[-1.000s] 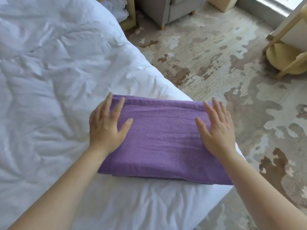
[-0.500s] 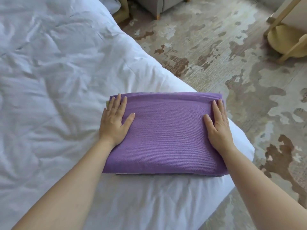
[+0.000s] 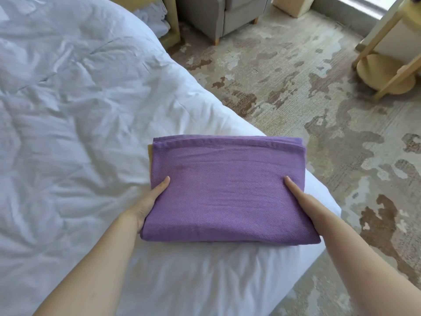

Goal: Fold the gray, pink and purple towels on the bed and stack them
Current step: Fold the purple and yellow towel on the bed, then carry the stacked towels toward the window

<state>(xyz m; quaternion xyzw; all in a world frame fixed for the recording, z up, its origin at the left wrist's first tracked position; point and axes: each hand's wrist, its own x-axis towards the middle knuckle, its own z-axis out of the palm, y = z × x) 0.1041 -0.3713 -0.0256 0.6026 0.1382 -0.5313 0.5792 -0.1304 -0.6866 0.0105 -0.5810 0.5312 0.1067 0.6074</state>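
Left hand (image 3: pixel 147 204) and right hand (image 3: pixel 307 201) clamp the folded purple towel (image 3: pixel 225 190) by its sides, thumbs on top and fingers hidden beneath. Hold it level and square its edges on the bed (image 3: pixel 68 110).

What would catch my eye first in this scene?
A folded purple towel lies at the near corner of a rumpled white bed. The left hand and right hand grip its sides, thumbs on top. Right of the bed spreads a blotchy beige carpet.

The bed (image 3: pixel 68 133) lies open toward its left edge and far end; the purple towel (image 3: pixel 225 190) fills its near right corner.
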